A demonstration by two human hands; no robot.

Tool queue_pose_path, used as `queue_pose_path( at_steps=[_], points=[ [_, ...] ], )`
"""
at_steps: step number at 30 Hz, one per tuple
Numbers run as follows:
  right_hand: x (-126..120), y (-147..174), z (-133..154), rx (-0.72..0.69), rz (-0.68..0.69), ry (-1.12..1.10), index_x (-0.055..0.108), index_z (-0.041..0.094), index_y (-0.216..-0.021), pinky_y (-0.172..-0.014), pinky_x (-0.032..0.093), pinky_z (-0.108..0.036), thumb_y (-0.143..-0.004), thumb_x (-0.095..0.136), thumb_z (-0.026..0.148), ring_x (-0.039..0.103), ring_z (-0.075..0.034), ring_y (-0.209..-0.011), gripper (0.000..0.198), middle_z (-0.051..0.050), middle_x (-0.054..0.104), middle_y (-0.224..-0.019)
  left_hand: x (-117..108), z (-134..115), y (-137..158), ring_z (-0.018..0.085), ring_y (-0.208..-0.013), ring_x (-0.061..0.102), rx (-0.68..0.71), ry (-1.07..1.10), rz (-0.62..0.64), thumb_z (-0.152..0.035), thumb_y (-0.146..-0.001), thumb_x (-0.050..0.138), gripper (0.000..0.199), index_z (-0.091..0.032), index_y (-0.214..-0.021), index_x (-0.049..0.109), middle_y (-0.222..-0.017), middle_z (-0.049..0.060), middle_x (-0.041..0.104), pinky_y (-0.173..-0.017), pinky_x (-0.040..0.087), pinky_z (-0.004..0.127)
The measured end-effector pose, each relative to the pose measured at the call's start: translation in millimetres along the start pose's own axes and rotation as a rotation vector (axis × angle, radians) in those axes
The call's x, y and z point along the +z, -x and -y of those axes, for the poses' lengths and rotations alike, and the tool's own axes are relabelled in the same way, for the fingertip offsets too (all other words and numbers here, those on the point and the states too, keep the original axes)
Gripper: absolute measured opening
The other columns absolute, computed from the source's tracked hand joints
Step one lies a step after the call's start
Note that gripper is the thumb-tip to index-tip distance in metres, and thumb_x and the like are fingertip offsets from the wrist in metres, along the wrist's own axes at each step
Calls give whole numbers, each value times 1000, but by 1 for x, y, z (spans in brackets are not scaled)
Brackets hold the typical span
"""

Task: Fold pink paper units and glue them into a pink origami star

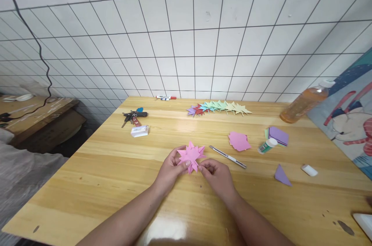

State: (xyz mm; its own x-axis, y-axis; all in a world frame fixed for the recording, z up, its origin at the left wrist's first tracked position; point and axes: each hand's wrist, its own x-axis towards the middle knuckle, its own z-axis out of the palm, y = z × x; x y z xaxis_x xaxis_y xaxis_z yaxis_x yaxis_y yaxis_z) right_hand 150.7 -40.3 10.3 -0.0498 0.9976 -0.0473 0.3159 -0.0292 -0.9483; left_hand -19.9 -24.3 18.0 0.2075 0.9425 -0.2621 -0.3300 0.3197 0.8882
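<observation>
A pink folded paper star with several points is held above the wooden table. My left hand is closed on its left side, the thumb on top of the paper and the fingers behind. My right hand pinches one of the star's lower right points between thumb and forefinger. Just beyond my right hand lies a slim utility knife. Behind the knife rests a pile of pink paper pieces.
Folded stars in several colours line the back. On the right are a glue stick, coloured paper, a purple triangle, a white eraser and a bottle. Keys, a small box and markers lie left.
</observation>
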Motion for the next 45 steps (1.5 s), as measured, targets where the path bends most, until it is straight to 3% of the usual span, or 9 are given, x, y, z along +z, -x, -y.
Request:
queue_pose_path(
  at_steps=[6,9,13,17,26,29,33,36,45],
  points=[
    [-1,-2,-1,12,5,-13,67,18,-71,-51,42,-22,-74,56,30,55,-13,-54,17,-1,65,-64,-2,2,-4,15,-57,62,38,-110,-10,-32,-63,76,71,-14,-124,44,-58,-1,64,-62,49,26],
    [-2,-3,1,9,58,-117,70,20,-81,-63,48,-25,-74,56,29,63,-16,-68,18,-3,70,-77,-2,2,-4,14,-54,60,55,-168,-34,-34,-64,75,75,-13,-127,40,-55,-2,63,-60,47,24],
    [-4,-3,3,3,109,-180,72,20,-79,-70,49,-29,-75,57,30,64,-19,-75,18,-4,71,-78,-2,0,-2,21,-79,65,100,-155,32,-35,-67,73,72,-15,-128,39,-85,8,69,-73,48,30],
    [-16,-3,13,-9,-12,-176,69,18,-76,-62,48,-28,-72,61,35,62,-18,-67,20,-5,70,-75,-10,-2,-2,27,-110,54,151,-60,45,-42,-71,68,63,-22,-125,44,-126,15,52,-91,43,37],
    [-81,-16,56,-65,-393,4,68,18,-79,-48,40,-23,-69,64,43,50,-13,-53,27,-3,63,-64,-27,2,-10,27,-109,53,158,-109,97,-43,-76,63,51,-21,-121,51,-112,14,60,-91,42,38],
    [-81,-31,54,-55,-446,-70,66,17,-78,-49,41,-24,-65,68,44,50,-13,-52,30,-1,59,-57,-28,3,-11,26,-109,53,168,-144,117,-43,-77,62,48,-22,-119,53,-108,13,61,-89,43,36],
    [-68,-55,40,-22,-463,-307,64,16,-79,-37,30,-20,-62,69,48,38,-8,-41,37,4,51,-51,-30,2,-10,25,-103,55,181,-169,138,-44,-78,60,46,-22,-117,54,-103,11,62,-87,43,36],
    [-59,-76,32,3,-573,-411,63,15,-82,-35,28,-18,-59,71,49,38,-6,-41,42,4,51,-55,-32,-1,-9,24,-101,55,193,-212,147,-44,-79,58,44,-21,-116,55,-102,11,62,-87,42,35],
    [-75,-149,2,42,-871,-215,66,11,-89,-45,40,-21,-62,64,47,56,-13,-54,45,-6,67,-70,-34,-3,-10,25,-99,57,192,-268,157,-46,-77,60,42,-19,-109,61,-98,11,65,-87,42,35]
  ],
)
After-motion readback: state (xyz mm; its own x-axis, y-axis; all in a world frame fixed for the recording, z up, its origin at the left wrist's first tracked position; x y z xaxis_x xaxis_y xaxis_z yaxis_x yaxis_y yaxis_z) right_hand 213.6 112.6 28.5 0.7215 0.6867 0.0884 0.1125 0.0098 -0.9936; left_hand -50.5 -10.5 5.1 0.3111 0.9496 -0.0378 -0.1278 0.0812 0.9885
